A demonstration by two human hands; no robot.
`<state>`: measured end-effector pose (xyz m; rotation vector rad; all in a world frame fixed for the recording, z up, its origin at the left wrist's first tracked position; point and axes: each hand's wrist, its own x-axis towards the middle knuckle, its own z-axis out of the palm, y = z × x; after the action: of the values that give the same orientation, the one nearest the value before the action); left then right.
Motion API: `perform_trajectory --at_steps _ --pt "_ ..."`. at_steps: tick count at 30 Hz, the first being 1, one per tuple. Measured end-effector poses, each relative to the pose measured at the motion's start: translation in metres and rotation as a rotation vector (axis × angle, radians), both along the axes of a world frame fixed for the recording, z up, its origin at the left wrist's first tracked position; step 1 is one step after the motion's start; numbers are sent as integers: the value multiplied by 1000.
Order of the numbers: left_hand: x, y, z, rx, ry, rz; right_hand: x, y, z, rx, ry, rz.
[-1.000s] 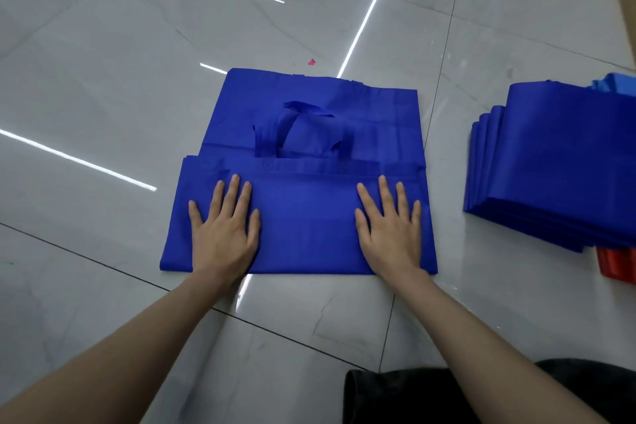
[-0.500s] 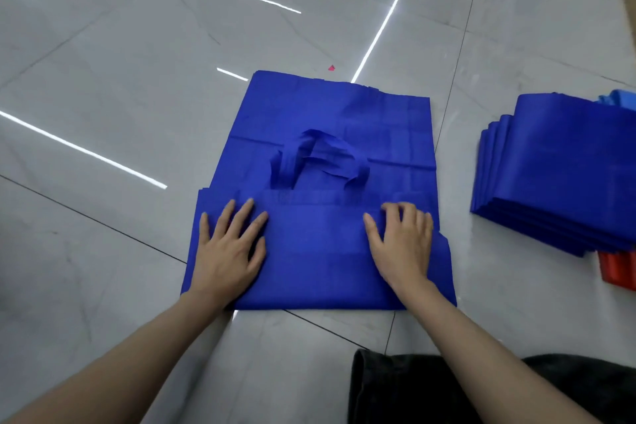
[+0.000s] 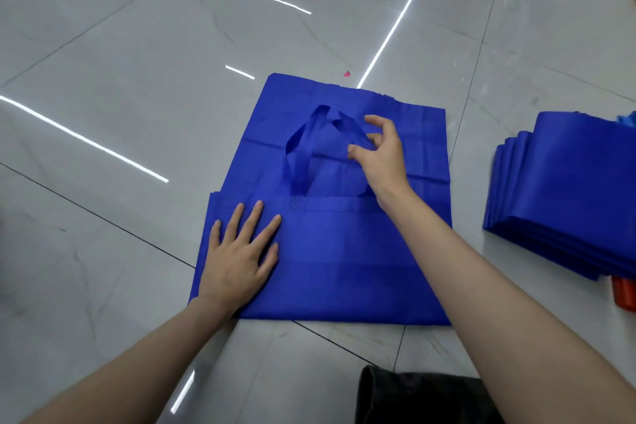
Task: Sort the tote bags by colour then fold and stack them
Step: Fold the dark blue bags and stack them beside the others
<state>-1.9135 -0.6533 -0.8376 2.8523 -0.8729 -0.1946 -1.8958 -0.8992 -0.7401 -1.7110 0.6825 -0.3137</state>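
Note:
A dark blue tote bag [image 3: 344, 262] lies flat on the tiled floor in front of me, its near part folded up over the rest. Its handle loops [image 3: 303, 155] lie on the far half. My left hand [image 3: 241, 255] presses flat on the folded near-left part, fingers spread. Further out, my right hand [image 3: 378, 155] pinches the right side of the handle loop between thumb and fingers. To the right lies a stack of folded dark blue bags [image 3: 571, 196].
A light blue bag [image 3: 627, 120] peeks out behind the stack and a red-orange one [image 3: 624, 296] shows at its near corner. A small red scrap [image 3: 347, 73] lies beyond the bag. Dark trouser fabric [image 3: 413, 396] is at the bottom edge. Glossy grey tiles [image 3: 137, 79] surround everything.
My right hand has left the folded near part and moved forward onto the handle, pinching it. My left hand still presses the fold. The view has moved closer.

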Motion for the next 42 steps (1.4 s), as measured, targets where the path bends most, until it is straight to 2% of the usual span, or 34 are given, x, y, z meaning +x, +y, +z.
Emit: perform_trajectory --at_steps 5,9,12,15,19,20,24,28,29,31,33,36,39,42 --pt "1 0 6 12 55 11 -45 6 18 -375 -21 300" --pt "2 -2 13 18 64 23 -94 19 -17 -936 -70 509" --pt "-1 -4 21 100 82 55 -127 33 -55 -1138 82 542" --pt "-10 -8 27 179 76 97 -150 48 -80 -1273 293 460" --pt "-20 -5 35 89 -79 135 -157 56 -85 -1209 458 301" --pt "-22 -2 36 48 -122 154 -156 56 -85 -1159 487 304" --pt "-6 -1 49 -103 -29 339 -146 36 -92 -1069 443 485" --pt "26 -28 52 -414 282 323 -130 11 -86 -998 371 681" --pt "32 -38 51 -416 368 339 -126 6 -84 -985 352 731" --pt "38 -56 50 -301 456 390 -118 -3 -81 -1007 324 792" --pt "40 -67 49 -186 441 415 -110 -7 -77 -1075 281 811" --pt "45 -72 42 -214 478 415 -101 -8 -72 -1266 231 856" --pt "49 -65 30 -460 685 521 -103 -10 -68 -1389 222 951" --pt "48 -53 28 -718 871 655 -116 -19 -73 -1419 171 971"
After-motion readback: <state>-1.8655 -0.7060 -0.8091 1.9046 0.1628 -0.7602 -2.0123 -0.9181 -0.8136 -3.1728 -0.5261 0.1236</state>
